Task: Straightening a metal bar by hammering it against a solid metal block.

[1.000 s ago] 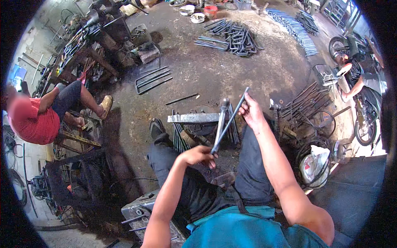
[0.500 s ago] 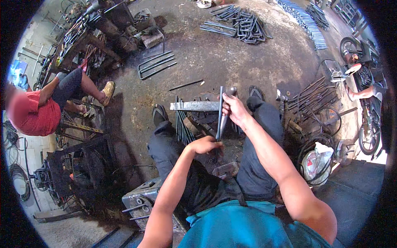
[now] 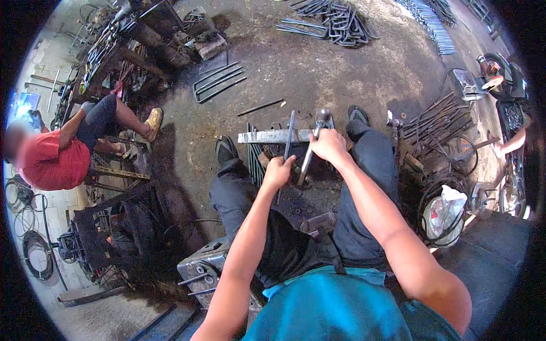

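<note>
My left hand [image 3: 277, 172] is closed around a straight dark metal rod [image 3: 290, 132], which stands nearly upright with its lower end below my fist. In my right hand [image 3: 329, 145] is a hammer [image 3: 324, 116]. Its rounded head shows above the fingers and its handle slants down toward the lower left. Both hands are over a pale, flat metal block [image 3: 259, 137] between my feet; the rod's upper part crosses in front of it. Several dark rods [image 3: 255, 165] lean beneath the block's left end.
Bent U-shaped bars [image 3: 219, 83] lie ahead on the floor, with a larger pile [image 3: 347, 28] beyond. A single rod [image 3: 260, 108] lies nearer. Rusty rods [image 3: 435, 122] and a white bag [image 3: 446, 213] are at right. A person in red [image 3: 68, 150] sits at left.
My left hand has moved up, from the rod's lower end to higher along it. The rod has shifted left, away from the hammer and my right hand.
</note>
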